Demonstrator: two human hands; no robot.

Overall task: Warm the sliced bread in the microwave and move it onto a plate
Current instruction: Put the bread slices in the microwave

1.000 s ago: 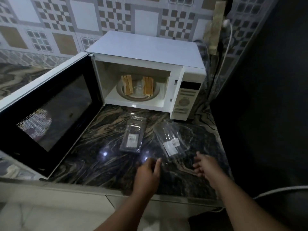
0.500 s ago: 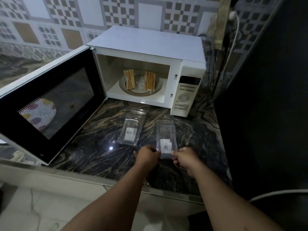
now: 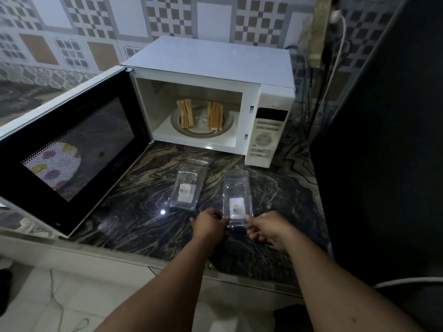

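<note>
Toward twelve o'clock, the white microwave oven (image 3: 211, 92) stands with its black-windowed door (image 3: 72, 149) swung wide to nine o'clock, and the two bundles of sliced brown-crusted bread (image 3: 201, 115) stand on edge on its glass turntable (image 3: 226, 127). Nearer, on the dark marbled stone surface (image 3: 134, 212), lie two clear plastic clamshell packs, the left clear pack (image 3: 187, 188) untouched. The left hand (image 3: 209, 224) and right hand (image 3: 266, 227) each pinch a near corner of the right clear pack (image 3: 237, 195), each grip narrow on its rim. Judging from this, the pack is being handled or moved aside; thin plastic flexes, so keep both pinches level and slide rather than squeeze. No plate is plainly visible.
</note>
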